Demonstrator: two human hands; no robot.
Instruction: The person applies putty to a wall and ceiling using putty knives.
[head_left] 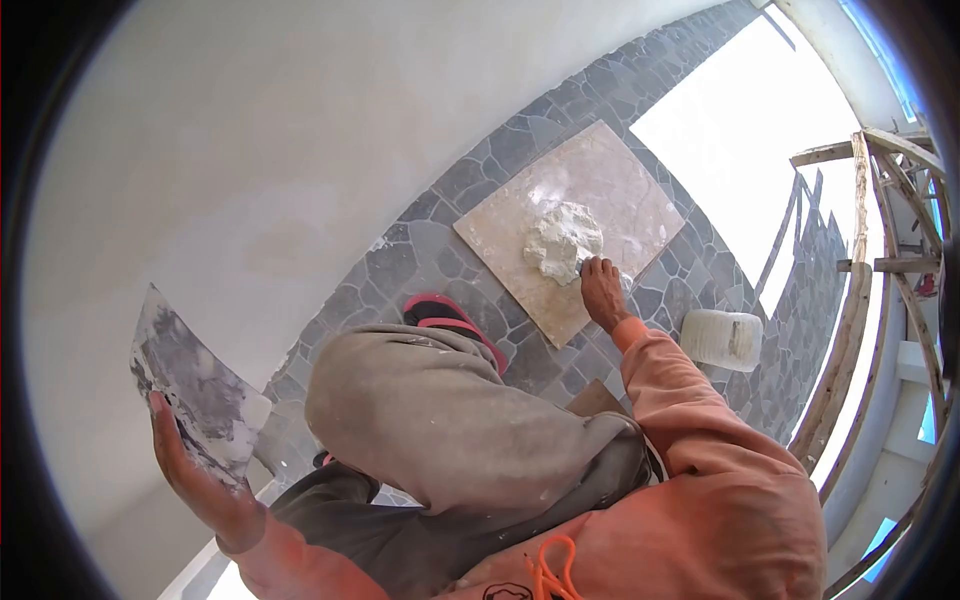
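That lump of white plaster sits just right of centre in the frame, heaped on a beige square board that lies flat on the grey stone-pattern floor. It looks wet and soft to me, a paste that will sag and smear rather than lift as a piece, so you'd want to take it from the near edge of the heap with a blade under it, not pinch it. Your right hand is down at that lower right edge of the lump, fingers curled close; something thin may be in its grip, but I cannot tell from here whether it holds a tool or just presses the paste. Over at the lower left of the frame your left hand is wrapped on the bottom edge of a flat plastering hawk, tilted up and smeared grey-white; that plate reads stiff and light, slick where the mix has coated it, so the grip belongs low on the clean rim. Between the hands, your bent knee and a red sandal. A white bucket stands right of the board, and wooden scaffolding runs up the right edge.
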